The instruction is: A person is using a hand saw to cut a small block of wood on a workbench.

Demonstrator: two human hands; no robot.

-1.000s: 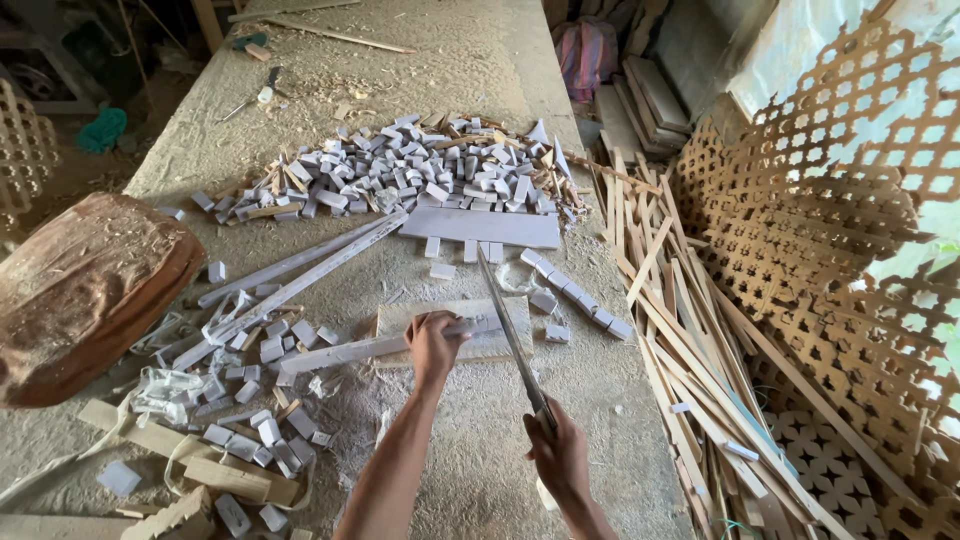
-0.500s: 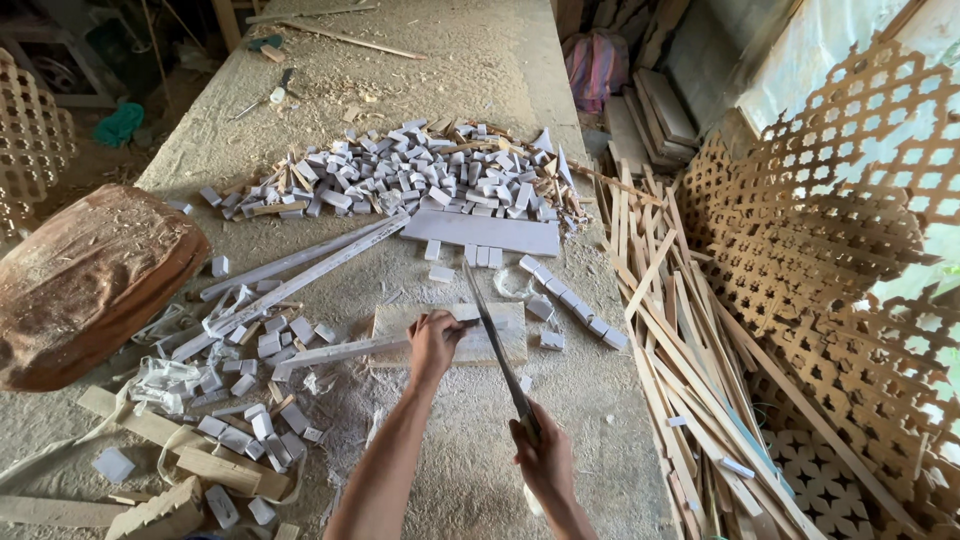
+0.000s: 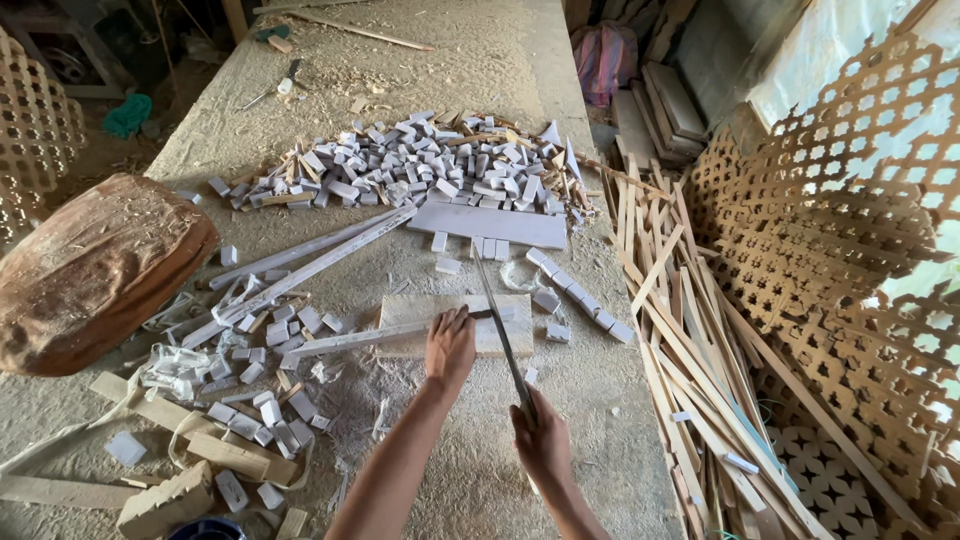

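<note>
The person's left hand presses flat, fingers spread and closed down, on a thin white strip of wood that lies across a pale wooden block on the dusty workbench. The right hand is wrapped tight around the handle of a long narrow blade, which slants up and away from the hand, its far part crossing the strip just beside the left fingertips.

The strip looks light and slender, stiff along its length yet likely to snap or split if bent, so it seems best pinned from above close to the blade, as the left hand does, with the block bearing it from beneath. Its free end runs off to the left, over small cut pieces scattered in the sawdust. The blade looks thin and rigid with a keen edge; the handle end is the safe place to hold it, fingers kept clear of the edge.

Farther back lies a heap of small white blocks, with a flat board before it. A bundle of long sticks lies to the right, beside lattice panels, and a brown cushion sits to the left
</note>
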